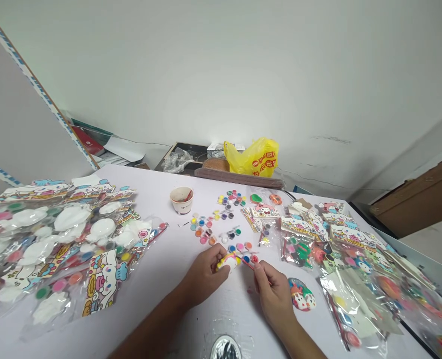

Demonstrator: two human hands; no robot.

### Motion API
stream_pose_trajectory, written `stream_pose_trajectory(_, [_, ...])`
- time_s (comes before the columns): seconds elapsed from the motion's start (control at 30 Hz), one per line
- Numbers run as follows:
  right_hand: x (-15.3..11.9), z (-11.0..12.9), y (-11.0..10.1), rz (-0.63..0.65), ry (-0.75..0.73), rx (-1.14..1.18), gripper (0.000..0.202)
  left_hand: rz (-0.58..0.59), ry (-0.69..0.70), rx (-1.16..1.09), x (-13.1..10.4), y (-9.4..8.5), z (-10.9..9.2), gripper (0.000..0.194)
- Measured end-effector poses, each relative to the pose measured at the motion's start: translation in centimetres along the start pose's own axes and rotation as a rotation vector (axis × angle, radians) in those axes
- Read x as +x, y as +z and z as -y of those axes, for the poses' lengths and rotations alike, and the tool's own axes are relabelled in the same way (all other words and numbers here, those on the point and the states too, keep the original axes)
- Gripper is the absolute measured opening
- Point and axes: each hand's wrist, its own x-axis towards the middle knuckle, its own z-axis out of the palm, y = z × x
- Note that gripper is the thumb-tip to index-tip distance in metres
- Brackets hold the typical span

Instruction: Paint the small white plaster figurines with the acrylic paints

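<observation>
Near the middle of the table, my left hand (208, 274) is closed around a small white figurine (229, 263) painted partly yellow and pink. My right hand (273, 291) pinches a thin red paintbrush (250, 266), whose tip points left towards the figurine; whether it touches is too small to tell. Just beyond both hands lies a strip of small paint pots (246, 259), with blue, red, pink and orange among them. A painted round piece (302, 294) with red, green and white on it rests to the right of my right hand.
A paper cup (181, 200) holding a red stick stands behind more paint pots (202, 228). Bagged white plaster pieces (71, 217) cover the left side; painted pieces in bags (355, 254) cover the right. A yellow plastic bag (253, 157) is beyond the far edge.
</observation>
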Motion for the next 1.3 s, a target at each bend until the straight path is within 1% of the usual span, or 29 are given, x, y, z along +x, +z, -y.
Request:
stream_pose_trajectory(0.17, [-0.1, -0.2, -0.2, -0.058, 0.027, 0.023, 0.048, 0.012, 0.012, -0.078, 0.3, -0.4, 0.0, 0.011])
stream_pose_trajectory(0.27, [-0.1, -0.2, -0.2, -0.063, 0.03, 0.052, 0.046, 0.013, 0.024, -0.118, 0.6, -0.6, 0.2, 0.013])
stream_pose_trajectory(0.6, [-0.2, -0.1, 0.3, 0.058, 0.042, 0.165, 0.037, 0.04, 0.042, -0.206, 0.7, -0.8, 0.4, 0.014])
stream_pose_trajectory(0.77, [-0.4, -0.6, 0.1, 0.05, 0.06, 0.191, 0.033, 0.055, 0.035, -0.24, 0.8, -0.8, 0.2, 0.012])
stream_pose_trajectory(0.87, [-0.6, -1.0, 0.0, 0.051, 0.032, 0.192, 0.031, 0.063, 0.03, -0.266, 0.7, -1.1, 0.2, 0.01])
stream_pose_trajectory(0.97, [-0.8, -1.0, -0.1, 0.094, -0.014, 0.177, 0.029, 0.074, 0.019, -0.291, 0.7, -1.3, 0.3, 0.01])
stream_pose_trajectory(1.17, [-1.3, -0.3, -0.3, 0.125, -0.13, 0.071, 0.027, 0.073, -0.025, -0.312, 0.7, -1.4, -0.1, 0.012])
stream_pose_trajectory(1.3, [-1.4, -0.1, -0.2, 0.113, -0.155, 0.045, 0.027, 0.072, -0.035, -0.307, 0.8, -1.4, -0.3, 0.014])
